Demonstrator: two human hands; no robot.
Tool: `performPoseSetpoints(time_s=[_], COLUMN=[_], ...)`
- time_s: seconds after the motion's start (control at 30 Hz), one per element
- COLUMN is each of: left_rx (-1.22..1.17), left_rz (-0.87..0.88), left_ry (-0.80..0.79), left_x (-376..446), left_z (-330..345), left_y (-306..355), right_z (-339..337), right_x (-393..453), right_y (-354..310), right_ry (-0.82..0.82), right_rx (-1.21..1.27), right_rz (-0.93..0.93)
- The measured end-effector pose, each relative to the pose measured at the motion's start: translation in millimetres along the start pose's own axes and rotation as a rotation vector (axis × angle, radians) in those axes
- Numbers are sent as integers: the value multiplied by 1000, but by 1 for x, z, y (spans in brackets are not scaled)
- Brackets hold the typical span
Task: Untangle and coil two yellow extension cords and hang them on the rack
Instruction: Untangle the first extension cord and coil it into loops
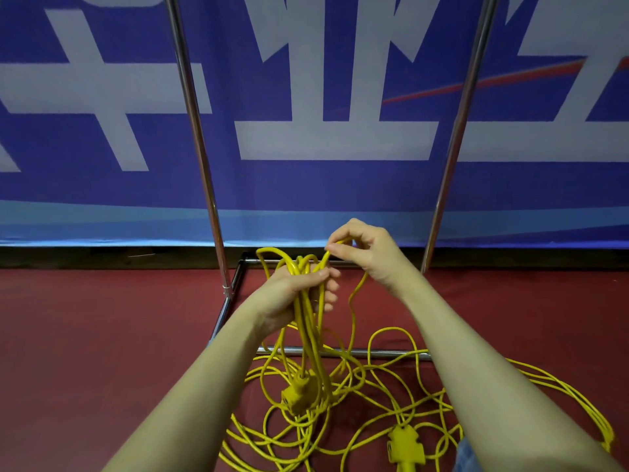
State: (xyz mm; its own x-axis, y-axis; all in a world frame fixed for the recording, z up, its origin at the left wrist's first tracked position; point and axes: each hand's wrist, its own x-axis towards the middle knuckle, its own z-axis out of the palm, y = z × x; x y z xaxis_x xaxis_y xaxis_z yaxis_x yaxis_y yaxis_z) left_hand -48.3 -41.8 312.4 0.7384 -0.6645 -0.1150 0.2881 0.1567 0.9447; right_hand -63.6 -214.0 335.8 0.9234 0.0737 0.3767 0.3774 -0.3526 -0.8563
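Tangled yellow cord (391,386) is spread over the red floor (102,335) nearest the camera, with two socket blocks, one (297,396) hanging below the bundle, one (405,444) lying lower right; a bundle of loops (306,301) is gripped by the left hand (299,294), fingers curled round it; one strand (340,247) is pinched by the right hand (364,250) just above; the rack (197,131) is seen behind, its base bar (374,352) crossed by cord.
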Motion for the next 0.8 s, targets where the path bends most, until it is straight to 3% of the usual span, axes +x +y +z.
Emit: performPoseSetpoints(time_s=[0.2,0.4,0.63,0.8], left_rx=[-133,-108,130,200], left_rz=[75,50,-113,-171], left_ry=[23,-110,-106,-263], left_x=[-1,-6,-16,-22], left_z=[-12,-32,-34,-38], left_y=[14,19,26,31], right_z=[1,3,9,22], right_x=[-7,-17,-8,-4], right_y=[12,22,20,19], right_ry=[50,117,226,163], right_rx=[77,488,319,286], right_rz=[137,286,221,219])
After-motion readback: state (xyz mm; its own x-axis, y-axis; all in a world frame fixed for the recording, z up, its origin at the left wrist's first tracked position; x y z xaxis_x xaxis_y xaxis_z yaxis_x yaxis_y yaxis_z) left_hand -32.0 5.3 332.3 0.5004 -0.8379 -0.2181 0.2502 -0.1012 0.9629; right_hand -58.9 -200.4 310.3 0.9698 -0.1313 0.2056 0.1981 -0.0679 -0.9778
